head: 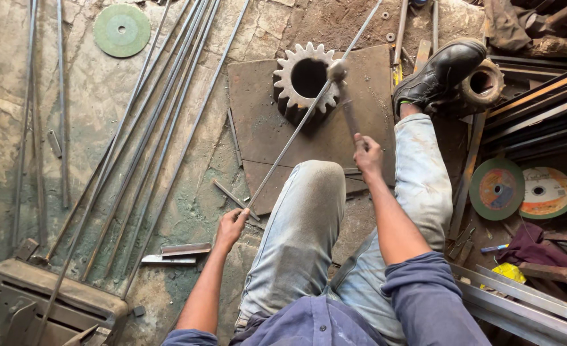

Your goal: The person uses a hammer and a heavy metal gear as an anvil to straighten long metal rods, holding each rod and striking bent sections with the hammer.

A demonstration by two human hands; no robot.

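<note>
The left hand is closed around the near end of a thin steel rod; the rod lies across a large toothed gear on a steel plate; the right hand grips a hammer, blurred, its head over the gear; the rod's far end is cut off at the top edge.

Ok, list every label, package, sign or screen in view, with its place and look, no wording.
Round paper label on the right cutting disc: white with orange, leaning at right.
Round label on the grey-green disc beside it: orange and blue.
Yellow packet, lower right: crumpled, beside maroon cloth.
No signs or screens.
</note>
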